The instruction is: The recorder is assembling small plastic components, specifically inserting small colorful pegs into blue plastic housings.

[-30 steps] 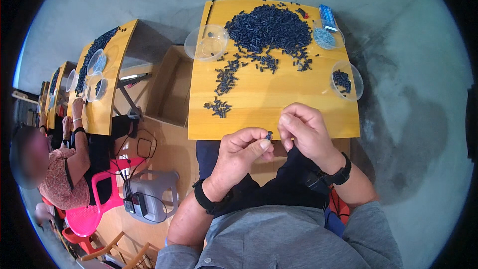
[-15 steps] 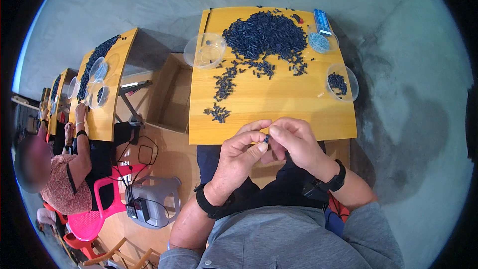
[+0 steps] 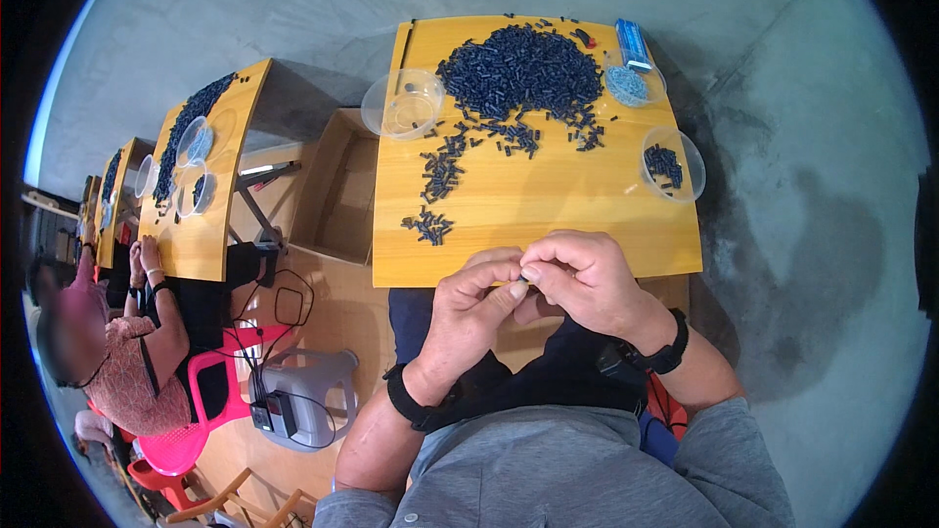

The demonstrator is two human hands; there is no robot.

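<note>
At the near edge of the table my left hand (image 3: 471, 305) and my right hand (image 3: 590, 282) meet, fingertips touching. My left thumb and forefinger pinch a small dark cylindrical piece, now almost wholly covered by fingers. The right thumb and forefinger close on the same spot; whether they grip that piece or something smaller cannot be made out. A big heap of small black cylindrical pieces (image 3: 523, 68) lies at the far side of the table, and a loose trail of them (image 3: 442, 171) runs toward me on the left.
On the wooden table (image 3: 558, 200) stand a clear bowl (image 3: 409, 103) at left, a bowl of light-blue bits (image 3: 626, 85) with a blue box (image 3: 633, 44), and a bowl of black pieces (image 3: 665, 166) at right. A cardboard box (image 3: 337, 186) and a co-worker (image 3: 137, 362) are to the left.
My right fingertips have moved in over the left ones and now cover the dark piece that showed between them. The co-worker's hands have drawn together at the near edge of their table.
</note>
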